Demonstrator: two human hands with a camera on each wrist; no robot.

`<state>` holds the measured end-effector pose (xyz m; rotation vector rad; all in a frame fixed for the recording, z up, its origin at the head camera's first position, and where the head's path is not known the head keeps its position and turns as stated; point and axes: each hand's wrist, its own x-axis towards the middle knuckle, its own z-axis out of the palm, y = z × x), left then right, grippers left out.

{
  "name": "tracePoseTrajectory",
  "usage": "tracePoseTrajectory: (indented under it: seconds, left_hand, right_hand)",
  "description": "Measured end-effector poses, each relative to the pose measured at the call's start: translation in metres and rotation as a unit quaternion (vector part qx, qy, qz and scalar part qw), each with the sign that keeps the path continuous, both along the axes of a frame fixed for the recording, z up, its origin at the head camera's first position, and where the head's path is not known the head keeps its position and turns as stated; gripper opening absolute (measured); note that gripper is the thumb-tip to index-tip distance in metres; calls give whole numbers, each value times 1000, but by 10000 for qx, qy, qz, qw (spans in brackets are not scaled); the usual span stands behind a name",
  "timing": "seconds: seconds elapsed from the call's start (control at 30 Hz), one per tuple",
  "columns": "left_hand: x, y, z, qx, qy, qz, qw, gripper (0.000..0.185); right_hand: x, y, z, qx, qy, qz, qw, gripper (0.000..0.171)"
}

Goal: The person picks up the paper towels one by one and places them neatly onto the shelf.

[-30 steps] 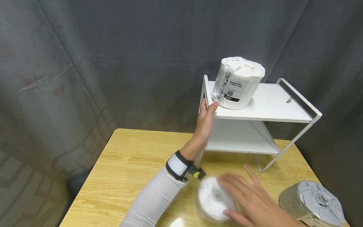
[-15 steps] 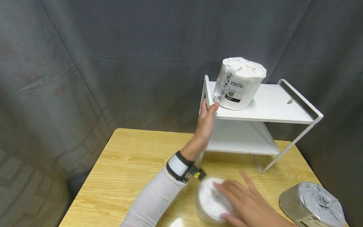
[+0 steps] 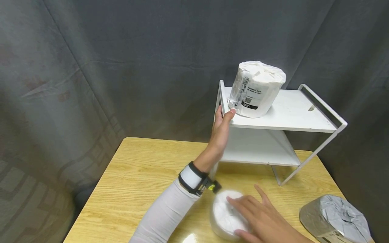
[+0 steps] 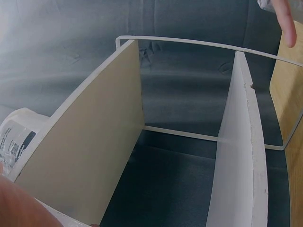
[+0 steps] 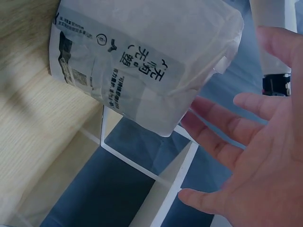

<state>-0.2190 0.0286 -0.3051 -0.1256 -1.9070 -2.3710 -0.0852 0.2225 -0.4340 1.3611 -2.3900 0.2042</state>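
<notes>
My left hand [image 3: 219, 133] grips the left end of the white two-tier shelf [image 3: 297, 111], its thumb over the top board beside the rail. A white wrapped paper roll [image 3: 252, 91] stands on that board, close to the thumb. Down at the front of the wooden table, a second wrapped paper roll [image 3: 223, 216] stands upright. My right hand [image 3: 258, 216] is over its right side with the fingers spread. Seen from the right wrist, the fingertips [image 5: 196, 120] come right to the top edge of this printed roll [image 5: 156, 56].
At the right of the table [image 3: 146, 168] another wrapped roll [image 3: 343, 216] looks grey in shadow. The lower board [image 3: 258, 145] lies beneath the top one. A dark grey curtain [image 3: 152, 67] hangs behind. The left wrist's strap and camera [image 3: 194, 180] sit close above the front roll.
My right hand has shifted a little to the left, further over the front roll. The left hand keeps its grip on the shelf, and the rolls stand where they were.
</notes>
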Motion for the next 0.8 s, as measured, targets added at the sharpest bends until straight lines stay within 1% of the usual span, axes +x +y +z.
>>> tracePoseTrajectory:
  seconds: [0.2, 0.6, 0.8]
  left_hand:
    - [-1, 0, -1, -15, -47, 2, 10000, 85]
    - [0, 0, 0, -5, 38, -15, 10000, 84]
    - [0, 0, 0, -5, 22, 1, 10000, 84]
  right_hand:
    - [1, -1, -2, -36, -53, -29, 10000, 75]
    - [2, -1, -8, -214, 147, 122, 9996, 69]
    - [3, -1, -10, -247, 231, 154, 9993, 67]
